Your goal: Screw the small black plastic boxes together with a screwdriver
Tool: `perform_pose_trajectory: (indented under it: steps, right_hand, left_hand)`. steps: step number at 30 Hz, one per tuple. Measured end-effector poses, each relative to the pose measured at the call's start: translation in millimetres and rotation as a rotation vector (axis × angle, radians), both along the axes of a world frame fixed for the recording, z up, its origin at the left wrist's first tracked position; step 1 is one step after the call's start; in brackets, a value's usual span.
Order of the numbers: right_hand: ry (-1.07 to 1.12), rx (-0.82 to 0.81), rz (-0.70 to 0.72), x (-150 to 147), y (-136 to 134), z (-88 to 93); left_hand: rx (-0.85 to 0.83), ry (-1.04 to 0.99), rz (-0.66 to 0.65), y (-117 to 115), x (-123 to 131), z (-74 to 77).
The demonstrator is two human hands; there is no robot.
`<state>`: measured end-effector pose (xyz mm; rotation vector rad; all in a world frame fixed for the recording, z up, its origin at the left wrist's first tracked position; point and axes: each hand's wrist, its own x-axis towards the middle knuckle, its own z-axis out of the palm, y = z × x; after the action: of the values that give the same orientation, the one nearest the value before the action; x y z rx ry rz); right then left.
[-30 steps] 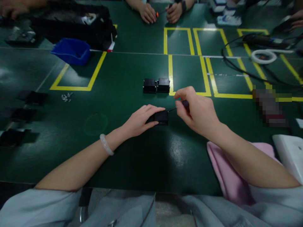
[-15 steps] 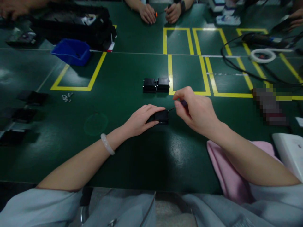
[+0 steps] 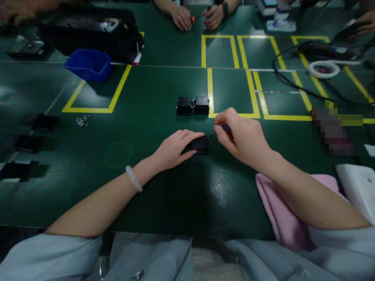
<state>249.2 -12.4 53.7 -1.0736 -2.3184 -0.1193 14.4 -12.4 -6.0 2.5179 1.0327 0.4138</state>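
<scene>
A small black box (image 3: 200, 144) lies on the green table in front of me. My left hand (image 3: 177, 147) grips it from the left, thumb on the near side and fingers on the far side. In the closed fingers of my right hand (image 3: 240, 130) is a screwdriver (image 3: 226, 128) with a dark handle, mostly hidden by the hand. Its thin shaft slants down to the left, and the tip meets the box's right side. Just beyond stand two similar black boxes (image 3: 185, 105) side by side. Small silvery screws (image 3: 83, 121) lie in a loose pile to the left.
Dark flat parts (image 3: 29, 143) line the left side. Farther back are a blue bin (image 3: 88, 65) and a large black tray (image 3: 88, 33). A pink cloth (image 3: 281, 210) lies under my right forearm, beside a white object (image 3: 356, 187). Across the table, another person's hands (image 3: 213, 16) are at work.
Both hands keep nearly the same place, with the screwdriver tip still at the box's right side. The whole view has shifted very slightly.
</scene>
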Motion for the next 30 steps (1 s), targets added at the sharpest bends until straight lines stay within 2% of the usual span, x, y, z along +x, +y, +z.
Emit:
perform_pose_trajectory:
  steps: [5,11,15,22,30]
  right_hand:
    - [0.014,-0.014,0.007,0.8,1.0,-0.6]
    - [0.053,-0.034,-0.054,0.0,1.0,-4.8]
    - [0.031,0.013,-0.046,0.3,0.7,-3.2]
    - [-0.003,-0.045,-0.068,0.6,0.4,0.2]
    - [0.009,-0.047,-0.031,1.3,0.1,-0.4]
  left_hand:
    - [0.026,0.025,0.006,-0.3,-0.4,-1.4]
    - [0.036,0.035,-0.003,-0.6,-0.4,-2.0]
    - [0.024,0.031,0.002,-0.5,-0.4,-1.5]
    - [0.017,0.022,0.002,-0.2,-1.2,-1.7]
    - [0.010,0.022,0.003,-0.5,-1.0,-1.5]
